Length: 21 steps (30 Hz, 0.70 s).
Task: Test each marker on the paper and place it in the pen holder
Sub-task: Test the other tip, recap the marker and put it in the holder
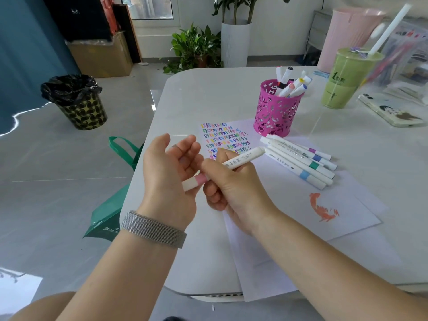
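My right hand [234, 184] grips a white marker with a pink band [243, 158] above the table's left edge. My left hand [169, 177] lies around the marker's pink end, its fingers loosely bent beside it; whether they grip the cap I cannot tell. Several more white markers [301, 158] lie side by side on the white paper [347, 205], which bears an orange scribble [323, 208] and rows of coloured squiggles [227, 137]. A pink perforated pen holder [276, 112] with several markers in it stands just beyond the paper.
A green drink cup with a straw [347, 77] and a phone [391, 110] sit at the right of the white table [208, 96]. A clear bag of markers [407, 54] lies far right. On the floor at left are a patterned bin [78, 103] and a green bag [111, 205].
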Motion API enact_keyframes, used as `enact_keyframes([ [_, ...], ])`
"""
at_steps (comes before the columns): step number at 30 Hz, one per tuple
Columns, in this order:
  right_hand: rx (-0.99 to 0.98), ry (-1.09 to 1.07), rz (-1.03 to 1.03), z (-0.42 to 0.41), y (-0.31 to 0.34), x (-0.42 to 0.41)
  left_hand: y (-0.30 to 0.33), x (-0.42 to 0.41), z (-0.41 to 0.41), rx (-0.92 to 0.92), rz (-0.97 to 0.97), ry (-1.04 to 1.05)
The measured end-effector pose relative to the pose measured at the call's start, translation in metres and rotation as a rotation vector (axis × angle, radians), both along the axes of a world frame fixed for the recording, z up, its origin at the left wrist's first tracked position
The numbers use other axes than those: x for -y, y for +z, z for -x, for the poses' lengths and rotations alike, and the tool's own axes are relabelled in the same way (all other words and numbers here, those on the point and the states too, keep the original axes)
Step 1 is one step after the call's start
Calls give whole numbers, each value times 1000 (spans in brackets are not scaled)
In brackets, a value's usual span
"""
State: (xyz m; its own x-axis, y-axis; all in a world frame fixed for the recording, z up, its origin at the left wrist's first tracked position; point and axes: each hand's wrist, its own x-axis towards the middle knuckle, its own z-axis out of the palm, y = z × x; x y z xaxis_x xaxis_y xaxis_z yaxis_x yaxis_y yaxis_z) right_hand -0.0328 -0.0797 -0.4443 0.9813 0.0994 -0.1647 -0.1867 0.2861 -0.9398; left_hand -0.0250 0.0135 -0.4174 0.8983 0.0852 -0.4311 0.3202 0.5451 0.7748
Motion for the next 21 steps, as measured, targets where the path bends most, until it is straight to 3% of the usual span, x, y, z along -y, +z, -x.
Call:
enact_keyframes([
  [4,-13,37,-52,1,2,-1,3,-2,0,40,-35,-17],
  [8,81,56,53,-5,14,8,8,1,6,171,-96,-108],
  [12,137,-76,48,-12,21,23,8,8,9,349,-503,-110],
  [16,65,-153,23,-19,18,33,2,5,9,351,-768,-256],
  [21,131,-147,137,-23,22,39,5,1,9,306,-573,-312],
])
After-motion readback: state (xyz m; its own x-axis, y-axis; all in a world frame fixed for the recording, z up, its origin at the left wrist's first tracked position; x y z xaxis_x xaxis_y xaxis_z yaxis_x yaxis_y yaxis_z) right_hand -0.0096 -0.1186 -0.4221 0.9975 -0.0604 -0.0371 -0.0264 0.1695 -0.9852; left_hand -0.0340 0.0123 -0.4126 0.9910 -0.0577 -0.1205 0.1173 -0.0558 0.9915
